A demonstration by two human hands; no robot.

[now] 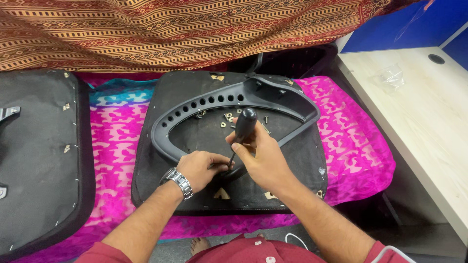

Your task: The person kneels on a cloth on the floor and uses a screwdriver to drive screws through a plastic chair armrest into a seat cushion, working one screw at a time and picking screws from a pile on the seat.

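Grip: the right hand (261, 158) is wrapping its fingers tight around a black-handled screwdriver (242, 127), the rounded top of the handle sticking up above the fist.
Shaft: the thin metal shaft is running down and to the left from the fist, its tip going out of sight between the two hands.
Other hand: the left hand (197, 167) is curling closed over the near end of a black plastic armrest frame (183, 114), fingers pressing on it just beside the screwdriver tip; a metal wristwatch (179, 180) is sitting on that wrist.
Frame: the armrest frame is lying flat as a long loop, with a row of round holes along its far left bar.
Where it lies: the frame is resting on the underside of a black seat cushion (302, 160), which is covering the middle of the scene.
Loose parts: small screws and nuts (227, 118) are lying on the cushion inside the loop, near the handle.
Under it: a pink and magenta patterned cloth (360, 141) is spreading beneath the cushion.
Left: a second black cushion (39, 160) is lying well apart on the left.
Right: a pale wooden desk (429, 122) is running along the right edge.
Far side: a striped red and gold fabric (185, 29) is hanging across the top.
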